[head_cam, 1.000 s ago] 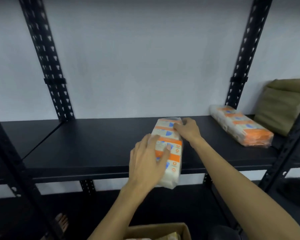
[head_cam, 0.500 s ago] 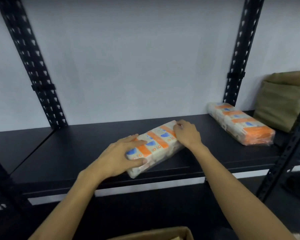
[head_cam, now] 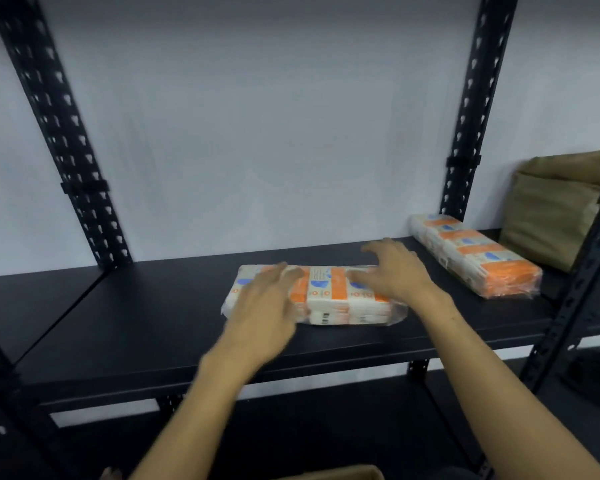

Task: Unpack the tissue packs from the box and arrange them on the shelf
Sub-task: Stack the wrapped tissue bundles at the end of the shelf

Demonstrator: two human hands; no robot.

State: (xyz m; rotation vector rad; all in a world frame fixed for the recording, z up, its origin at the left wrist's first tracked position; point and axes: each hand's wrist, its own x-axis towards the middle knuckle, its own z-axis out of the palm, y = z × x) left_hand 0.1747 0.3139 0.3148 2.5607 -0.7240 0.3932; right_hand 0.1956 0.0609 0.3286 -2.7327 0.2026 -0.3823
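Note:
A white and orange tissue pack (head_cam: 329, 299) lies flat and crosswise on the black shelf (head_cam: 146, 327), near its middle. My left hand (head_cam: 267, 306) is over the pack's left end with fingers spread; motion blur hides whether it touches. My right hand (head_cam: 392, 271) hovers over the pack's right end, fingers straight and spread. A second tissue pack (head_cam: 471, 254) lies at an angle further right on the same shelf. The rim of the cardboard box (head_cam: 343, 474) shows at the bottom edge.
Perforated black uprights (head_cam: 465, 133) stand against a pale wall. Folded olive cloth (head_cam: 555, 216) sits at the shelf's far right, behind another upright. The left part of the shelf is bare, and a lower shelf lies in shadow below.
The pack turned from angled to crosswise and now lies flat on the shelf. Both hands have let go of it and opened, lifting slightly.

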